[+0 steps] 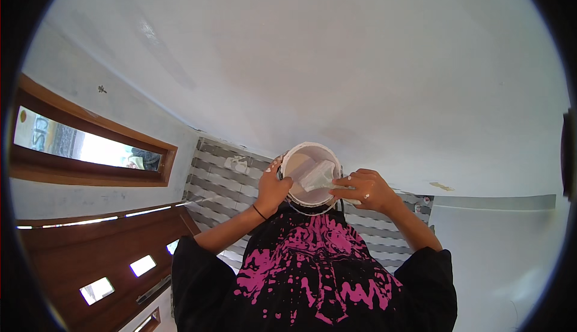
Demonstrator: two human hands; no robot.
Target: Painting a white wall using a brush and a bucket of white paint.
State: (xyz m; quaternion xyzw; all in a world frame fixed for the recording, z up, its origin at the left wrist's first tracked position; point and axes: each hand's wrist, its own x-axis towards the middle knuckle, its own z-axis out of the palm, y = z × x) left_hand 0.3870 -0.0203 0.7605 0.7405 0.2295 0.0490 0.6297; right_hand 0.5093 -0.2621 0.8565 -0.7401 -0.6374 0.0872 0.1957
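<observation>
A paint bucket (303, 150) with a thin wire handle (311, 214) is held in front of my chest, with pale paint inside. My left hand (274, 183) grips its left side, the thumb near the rim; a dark band circles that wrist. In my right hand (367, 190) is a flat paintbrush (319, 176), its bristles coated white and lying over the bucket's opening. Whether the bristles touch the inner wall, I cannot tell. White paint spots mark the fingers of both hands.
A broad white wall (360, 70) rises right ahead, with a damp-looking streak at upper left. To the left are a wood-framed window (90, 138) and a brown wooden door (103, 251) with small panes. The striped tile floor (216, 174) bears pale splashes.
</observation>
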